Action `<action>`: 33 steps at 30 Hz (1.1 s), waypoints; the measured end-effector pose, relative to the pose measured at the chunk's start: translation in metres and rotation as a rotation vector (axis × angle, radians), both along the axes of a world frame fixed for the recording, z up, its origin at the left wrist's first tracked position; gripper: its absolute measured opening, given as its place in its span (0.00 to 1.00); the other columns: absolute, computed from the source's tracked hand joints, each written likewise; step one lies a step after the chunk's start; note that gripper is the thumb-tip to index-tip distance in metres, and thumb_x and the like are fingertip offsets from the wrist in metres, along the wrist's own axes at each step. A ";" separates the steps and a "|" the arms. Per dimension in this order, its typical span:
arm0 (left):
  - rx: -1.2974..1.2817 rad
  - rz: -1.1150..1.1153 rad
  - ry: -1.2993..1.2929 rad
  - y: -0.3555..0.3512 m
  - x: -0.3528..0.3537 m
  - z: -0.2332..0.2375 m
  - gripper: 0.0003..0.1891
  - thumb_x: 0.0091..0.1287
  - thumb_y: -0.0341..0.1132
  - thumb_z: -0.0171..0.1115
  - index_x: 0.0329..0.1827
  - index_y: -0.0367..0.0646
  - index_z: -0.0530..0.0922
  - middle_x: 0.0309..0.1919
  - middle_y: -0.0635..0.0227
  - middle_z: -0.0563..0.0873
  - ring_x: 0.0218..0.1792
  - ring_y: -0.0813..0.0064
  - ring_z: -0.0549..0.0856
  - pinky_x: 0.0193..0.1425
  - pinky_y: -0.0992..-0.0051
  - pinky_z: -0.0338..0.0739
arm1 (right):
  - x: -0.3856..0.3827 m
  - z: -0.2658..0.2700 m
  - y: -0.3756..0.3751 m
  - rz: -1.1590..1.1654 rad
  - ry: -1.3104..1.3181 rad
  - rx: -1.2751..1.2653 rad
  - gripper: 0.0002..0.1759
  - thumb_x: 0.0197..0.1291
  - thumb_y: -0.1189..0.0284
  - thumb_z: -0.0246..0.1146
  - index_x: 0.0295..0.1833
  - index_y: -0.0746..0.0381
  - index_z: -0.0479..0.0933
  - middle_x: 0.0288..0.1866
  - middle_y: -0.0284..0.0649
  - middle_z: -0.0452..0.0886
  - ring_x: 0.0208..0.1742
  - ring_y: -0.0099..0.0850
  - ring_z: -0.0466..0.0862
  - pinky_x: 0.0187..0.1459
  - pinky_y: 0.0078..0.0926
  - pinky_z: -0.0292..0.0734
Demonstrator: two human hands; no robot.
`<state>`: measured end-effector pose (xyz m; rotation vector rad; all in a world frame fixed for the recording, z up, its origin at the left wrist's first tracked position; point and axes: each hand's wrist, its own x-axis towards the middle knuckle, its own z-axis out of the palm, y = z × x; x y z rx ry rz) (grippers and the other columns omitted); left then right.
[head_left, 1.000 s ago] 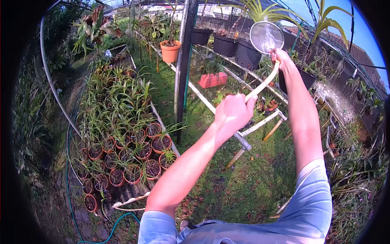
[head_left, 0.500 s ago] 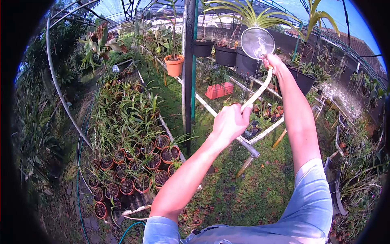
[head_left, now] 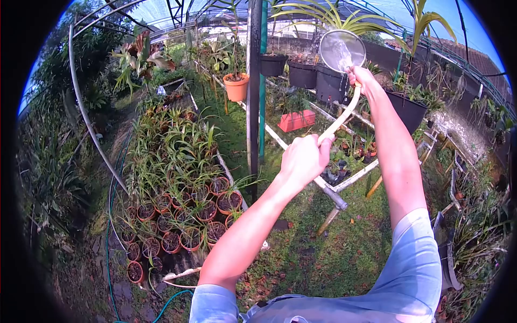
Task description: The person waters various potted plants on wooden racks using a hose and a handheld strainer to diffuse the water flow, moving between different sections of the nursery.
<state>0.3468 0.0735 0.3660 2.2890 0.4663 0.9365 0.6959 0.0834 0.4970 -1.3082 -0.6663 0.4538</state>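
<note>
A pale yellow hose (head_left: 345,114) runs between my two hands. My left hand (head_left: 305,160) is closed around its lower part, thumb on top. Higher up and farther out, my right hand (head_left: 362,81) is closed around the upper end. Just beyond my right fingers is a round mesh strainer (head_left: 342,50), with white water splashing across its face. How the strainer joins the hose is hidden by my fingers. Behind it spread the long leaves of a potted plant (head_left: 342,22), above a black pot (head_left: 329,85).
Many plants in terracotta pots (head_left: 171,242) stand on the left. An orange pot (head_left: 236,87) hangs beside a dark post (head_left: 254,107). A pipe frame (head_left: 339,202) crosses ahead, with a red planter (head_left: 297,120) beyond. A green hose (head_left: 172,299) lies on the ground at lower left.
The view has shifted slightly, so the surroundings sit a little farther right and lower. Both hands keep their hold on the hose. Water on the mesh has changed shape.
</note>
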 end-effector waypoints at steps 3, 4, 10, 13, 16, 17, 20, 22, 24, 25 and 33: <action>0.015 0.038 0.003 -0.002 -0.006 0.002 0.27 0.72 0.51 0.52 0.33 0.30 0.82 0.24 0.42 0.83 0.33 0.44 0.85 0.42 0.53 0.77 | -0.006 -0.001 0.002 -0.015 0.009 0.023 0.10 0.69 0.77 0.45 0.37 0.66 0.70 0.19 0.28 0.67 0.13 0.16 0.64 0.12 0.14 0.59; 0.017 0.042 0.016 -0.002 -0.007 0.002 0.27 0.72 0.51 0.52 0.33 0.30 0.82 0.23 0.43 0.83 0.33 0.44 0.85 0.41 0.53 0.77 | -0.007 -0.001 0.003 -0.016 0.011 0.030 0.10 0.69 0.77 0.44 0.37 0.66 0.70 0.19 0.28 0.67 0.14 0.16 0.64 0.12 0.14 0.59; 0.043 0.062 0.048 -0.002 -0.013 0.000 0.27 0.72 0.52 0.52 0.34 0.32 0.82 0.22 0.45 0.83 0.31 0.46 0.85 0.39 0.54 0.77 | -0.012 -0.008 0.002 0.007 0.008 0.014 0.08 0.68 0.77 0.46 0.37 0.66 0.70 0.20 0.30 0.68 0.14 0.16 0.65 0.13 0.14 0.61; 0.047 0.068 0.046 0.002 -0.012 -0.004 0.27 0.72 0.52 0.52 0.34 0.32 0.82 0.21 0.45 0.82 0.30 0.46 0.85 0.38 0.54 0.77 | -0.013 -0.009 0.004 0.025 0.009 0.019 0.08 0.68 0.76 0.46 0.37 0.66 0.70 0.20 0.31 0.68 0.14 0.16 0.66 0.13 0.14 0.61; 0.067 0.084 0.023 0.002 -0.015 -0.006 0.27 0.72 0.52 0.53 0.32 0.32 0.82 0.20 0.44 0.82 0.29 0.45 0.85 0.37 0.55 0.77 | -0.018 -0.013 0.005 0.034 0.023 0.015 0.09 0.69 0.76 0.47 0.37 0.66 0.70 0.20 0.31 0.68 0.15 0.17 0.66 0.13 0.14 0.61; 0.063 0.088 0.021 0.003 -0.017 -0.006 0.28 0.72 0.52 0.53 0.32 0.32 0.82 0.20 0.44 0.82 0.29 0.45 0.85 0.37 0.55 0.77 | -0.020 -0.014 0.007 0.000 0.024 0.036 0.09 0.69 0.76 0.47 0.37 0.66 0.70 0.20 0.31 0.68 0.15 0.17 0.67 0.13 0.14 0.62; 0.052 0.100 0.023 0.004 -0.023 -0.005 0.28 0.72 0.53 0.53 0.31 0.31 0.82 0.20 0.43 0.81 0.29 0.45 0.85 0.37 0.55 0.77 | -0.017 -0.018 0.013 0.009 0.021 0.040 0.09 0.69 0.76 0.46 0.37 0.67 0.70 0.21 0.32 0.69 0.15 0.17 0.67 0.13 0.14 0.62; 0.057 0.108 0.035 0.005 -0.027 -0.004 0.29 0.72 0.53 0.53 0.30 0.31 0.82 0.20 0.42 0.81 0.29 0.44 0.85 0.37 0.55 0.77 | -0.022 -0.021 0.013 0.012 0.030 0.072 0.08 0.69 0.75 0.49 0.37 0.67 0.70 0.21 0.32 0.69 0.15 0.18 0.66 0.13 0.15 0.62; 0.050 0.123 0.049 0.009 -0.027 -0.005 0.29 0.72 0.54 0.53 0.31 0.31 0.82 0.20 0.43 0.81 0.29 0.44 0.85 0.38 0.55 0.77 | -0.020 -0.024 0.015 -0.006 0.010 0.063 0.08 0.69 0.75 0.49 0.36 0.66 0.70 0.20 0.32 0.68 0.15 0.19 0.66 0.14 0.17 0.62; 0.049 0.126 0.054 0.010 -0.028 -0.005 0.29 0.72 0.54 0.53 0.31 0.31 0.82 0.20 0.43 0.81 0.29 0.44 0.85 0.38 0.56 0.77 | -0.017 -0.025 0.019 -0.026 0.005 0.067 0.08 0.69 0.75 0.50 0.36 0.66 0.70 0.19 0.32 0.68 0.15 0.20 0.66 0.14 0.18 0.61; 0.019 0.123 0.115 0.016 -0.030 -0.006 0.28 0.70 0.54 0.52 0.33 0.33 0.83 0.25 0.41 0.84 0.34 0.43 0.86 0.43 0.53 0.80 | -0.018 -0.032 0.030 0.013 0.040 0.053 0.07 0.68 0.77 0.49 0.37 0.67 0.71 0.20 0.33 0.68 0.15 0.19 0.66 0.14 0.17 0.61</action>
